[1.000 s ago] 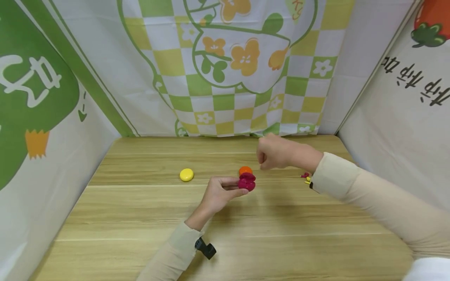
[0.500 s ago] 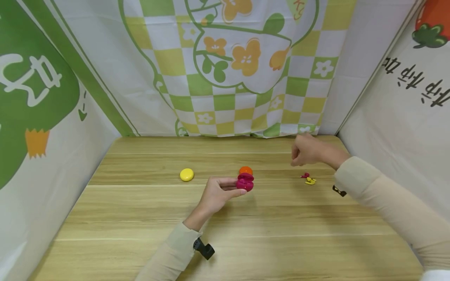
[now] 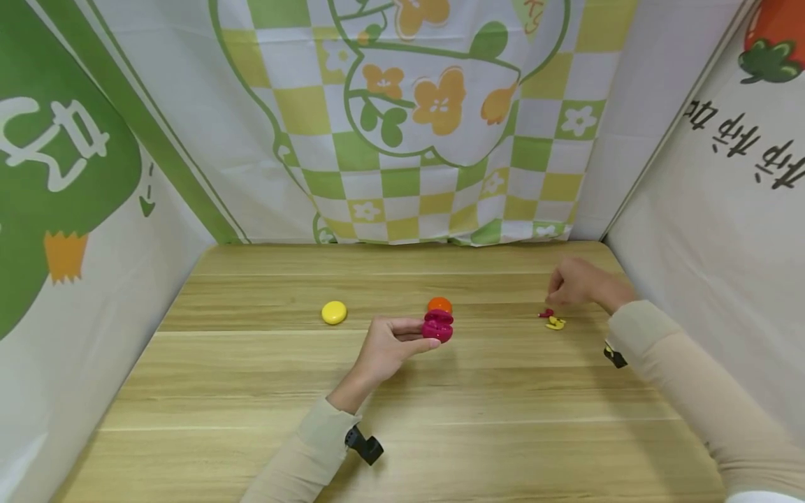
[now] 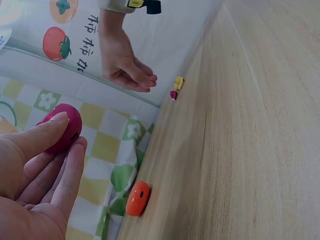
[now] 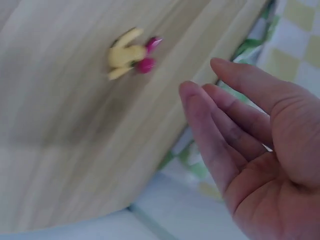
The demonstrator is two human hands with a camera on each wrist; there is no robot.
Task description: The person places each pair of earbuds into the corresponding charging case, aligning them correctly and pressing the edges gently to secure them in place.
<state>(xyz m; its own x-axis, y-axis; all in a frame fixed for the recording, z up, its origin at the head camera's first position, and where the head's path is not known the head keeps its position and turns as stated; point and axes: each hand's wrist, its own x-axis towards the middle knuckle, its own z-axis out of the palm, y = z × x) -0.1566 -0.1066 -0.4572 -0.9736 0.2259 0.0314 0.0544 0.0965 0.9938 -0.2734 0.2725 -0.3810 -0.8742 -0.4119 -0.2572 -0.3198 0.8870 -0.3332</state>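
Centrally, a magenta piece is pinched at the fingertips of the left hand, just in front of an orange piece on the table. Rightward, two small yellow and magenta bits lie just below the right hand, whose fingers are relaxed and hold nothing; that hand is much the nearer to them.

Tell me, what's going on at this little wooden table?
A person is working with small colourful toy pieces on a wooden table. The left hand pinches a magenta piece just above the tabletop, with an orange piece lying right behind it. The right hand, empty with loose fingers, reaches toward a tiny yellow and pink piece on the right. A yellow piece sits alone further left.
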